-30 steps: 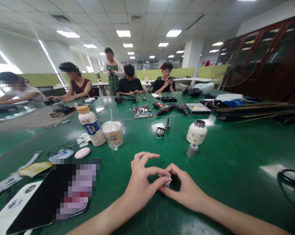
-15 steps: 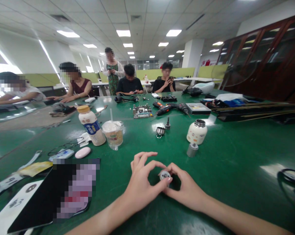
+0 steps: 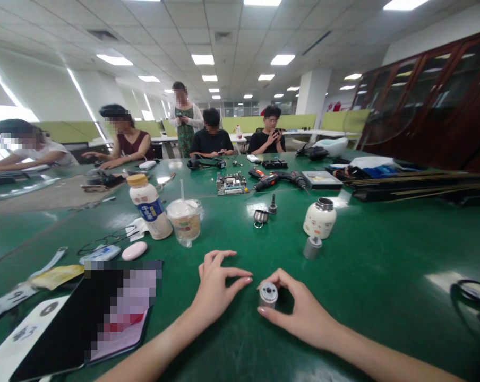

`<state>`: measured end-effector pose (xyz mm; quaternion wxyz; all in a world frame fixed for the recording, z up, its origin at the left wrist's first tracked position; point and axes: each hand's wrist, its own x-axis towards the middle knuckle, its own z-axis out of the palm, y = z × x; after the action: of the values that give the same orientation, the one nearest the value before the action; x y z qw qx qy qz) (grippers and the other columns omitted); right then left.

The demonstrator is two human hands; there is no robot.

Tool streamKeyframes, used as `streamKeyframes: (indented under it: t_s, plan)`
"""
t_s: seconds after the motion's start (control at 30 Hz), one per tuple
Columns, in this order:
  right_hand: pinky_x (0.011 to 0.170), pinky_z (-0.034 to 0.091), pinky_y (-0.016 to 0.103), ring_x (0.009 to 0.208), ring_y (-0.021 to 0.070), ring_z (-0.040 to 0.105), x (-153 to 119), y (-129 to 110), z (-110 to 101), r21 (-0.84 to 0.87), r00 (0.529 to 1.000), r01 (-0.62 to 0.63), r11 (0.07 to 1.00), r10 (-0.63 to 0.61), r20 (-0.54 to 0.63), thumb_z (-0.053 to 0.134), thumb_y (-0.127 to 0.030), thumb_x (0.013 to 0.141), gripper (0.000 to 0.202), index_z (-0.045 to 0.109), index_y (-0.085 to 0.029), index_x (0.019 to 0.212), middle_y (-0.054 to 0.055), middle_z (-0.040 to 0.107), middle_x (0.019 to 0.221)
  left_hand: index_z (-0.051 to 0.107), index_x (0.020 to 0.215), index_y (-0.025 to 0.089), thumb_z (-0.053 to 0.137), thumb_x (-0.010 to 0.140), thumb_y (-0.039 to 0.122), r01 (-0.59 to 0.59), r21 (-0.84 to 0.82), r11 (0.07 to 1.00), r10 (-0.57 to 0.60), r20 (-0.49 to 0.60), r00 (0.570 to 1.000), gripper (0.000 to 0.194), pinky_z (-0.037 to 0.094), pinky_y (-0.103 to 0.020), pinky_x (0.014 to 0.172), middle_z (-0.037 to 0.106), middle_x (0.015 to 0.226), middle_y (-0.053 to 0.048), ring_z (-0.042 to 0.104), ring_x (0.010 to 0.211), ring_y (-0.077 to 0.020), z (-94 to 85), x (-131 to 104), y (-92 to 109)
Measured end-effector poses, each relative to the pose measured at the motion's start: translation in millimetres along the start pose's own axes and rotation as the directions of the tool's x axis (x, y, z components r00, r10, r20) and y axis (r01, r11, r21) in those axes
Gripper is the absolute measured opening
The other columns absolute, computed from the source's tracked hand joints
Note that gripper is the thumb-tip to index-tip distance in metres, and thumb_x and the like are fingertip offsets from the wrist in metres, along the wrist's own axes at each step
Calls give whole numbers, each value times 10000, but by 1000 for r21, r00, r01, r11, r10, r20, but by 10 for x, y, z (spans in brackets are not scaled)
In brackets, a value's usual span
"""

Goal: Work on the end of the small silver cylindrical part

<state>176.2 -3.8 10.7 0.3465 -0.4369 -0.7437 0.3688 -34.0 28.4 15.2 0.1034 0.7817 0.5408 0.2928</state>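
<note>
My right hand (image 3: 299,307) curls its thumb and fingers around a small silver metal cylinder (image 3: 268,295), which looks like a little motor. Dark holes show in the cylinder's round top, and it stands roughly upright. To the left, apart from it, is my left hand (image 3: 214,286). Its thumb and index fingertips come together in a pinch, while the other fingers stretch outward; anything between the tips is too small to make out. A second silver cylinder (image 3: 313,248) stands farther off, in front of a cream thermos bottle (image 3: 320,218) without a lid.
A steel cup-shaped part (image 3: 260,216) and dark fitting (image 3: 272,204) lie ahead. Beyond are a circuit board (image 3: 232,184) and power drills (image 3: 267,180). On the left stand a drink bottle (image 3: 150,209), plastic cup (image 3: 184,220) and tablet (image 3: 84,318). Several people sit or stand behind the table.
My left hand has drawn away from the metal cylinder to the left, its thumb and index fingertips now together. The right hand stays around the cylinder, whose side now shows more.
</note>
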Motion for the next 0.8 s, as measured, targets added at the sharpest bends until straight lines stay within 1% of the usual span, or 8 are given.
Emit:
streamKeyframes:
  t_s: [0.07, 0.13, 0.3, 0.37, 0.47, 0.6, 0.73, 0.8]
  plan:
    - [776, 471, 292, 842, 184, 630, 3, -4, 3, -4, 1000, -1, 1000, 1, -1, 725, -223, 771, 229, 572, -207, 941, -2, 668, 895, 763, 937, 430, 770, 789, 349, 15, 39, 999, -16, 26, 1000, 170, 358, -544, 937, 585, 1264, -24, 405, 1194, -336, 65, -30, -68]
    - [775, 470, 291, 841, 184, 629, 9, -9, 6, -6, 1000, -4, 1000, 4, -4, 723, -221, 770, 231, 575, -208, 946, -2, 668, 897, 748, 988, 430, 780, 773, 377, 21, 52, 998, -22, 13, 1000, 225, 347, -548, 945, 567, 1294, -25, 392, 1213, -338, 105, -46, -90]
    - [768, 467, 292, 836, 186, 626, 17, -12, 7, -2, 1000, -12, 1000, 12, -4, 725, -211, 763, 219, 576, -210, 923, -3, 667, 887, 779, 812, 399, 782, 775, 355, 55, -8, 998, -55, -24, 998, 58, 346, -562, 943, 601, 1240, -16, 405, 1199, -341, 49, 4, 4]
    - [769, 464, 292, 834, 185, 625, 15, 0, 8, -3, 1000, -6, 1000, 6, -8, 725, -200, 761, 227, 570, -210, 927, -7, 664, 882, 775, 836, 400, 762, 803, 312, 19, -86, 996, -24, -65, 998, 95, 349, -547, 965, 611, 1213, -13, 417, 1184, -317, -19, 22, 97]
    - [755, 459, 287, 827, 183, 617, 16, 20, 15, -6, 1000, 4, 1000, -4, -14, 725, -200, 761, 234, 561, -211, 927, -14, 650, 872, 772, 849, 401, 771, 796, 281, -91, -181, 979, 70, -118, 990, 131, 344, -524, 998, 599, 1224, -4, 409, 1190, -303, -105, 10, 272]
    - [738, 453, 273, 812, 174, 605, 21, 28, 31, 7, 1000, 18, 1000, -18, -15, 710, -189, 772, 202, 549, -215, 891, -26, 630, 855, 776, 818, 415, 806, 756, 299, -125, -186, 975, 115, -63, 991, 135, 335, -554, 995, 593, 1241, 1, 395, 1192, -327, -118, -42, 435]
    - [724, 450, 263, 798, 169, 603, 13, 26, 39, 23, 999, 39, 999, -39, -21, 694, -171, 779, 182, 540, -218, 863, -33, 628, 834, 777, 825, 412, 765, 793, 306, -126, -174, 977, 127, -6, 992, 111, 339, -567, 989, 599, 1236, -10, 392, 1198, -337, -100, -73, 445]
    - [722, 456, 266, 799, 173, 607, 10, 27, 37, 29, 999, 38, 999, -38, -27, 692, -166, 777, 184, 540, -217, 868, -27, 635, 841, 763, 917, 406, 700, 840, 275, -149, -194, 970, 157, 25, 987, 165, 339, -556, 1001, 584, 1260, -19, 390, 1215, -328, -109, -82, 430]
